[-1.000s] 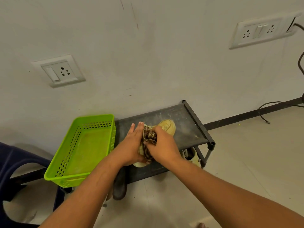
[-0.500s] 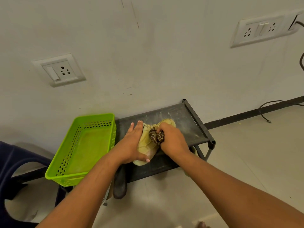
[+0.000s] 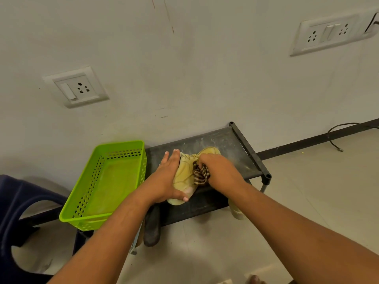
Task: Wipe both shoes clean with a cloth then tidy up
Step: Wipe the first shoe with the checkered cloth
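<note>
A tan shoe [image 3: 184,175] lies on top of the black shoe rack [image 3: 231,144], toe pointing to the far right. My left hand [image 3: 167,179] lies along the shoe's left side with straight fingers, thumb wrapped round the heel. My right hand [image 3: 217,169] grips a bunched brown-and-white striped cloth [image 3: 201,174] against the shoe's right side. A second pale shoe [image 3: 235,210] shows partly below the rack, under my right forearm.
A green perforated plastic basket [image 3: 123,148] sits left of the rack, touching it. A dark boot [image 3: 151,228] stands below the rack's front. A dark blue chair [image 3: 18,201] is at far left. A black cable [image 3: 336,136] lies on the floor at right.
My right hand moved the cloth from the shoe's top down its right side, uncovering the laces and upper. My left hand stayed on the shoe's left side.
</note>
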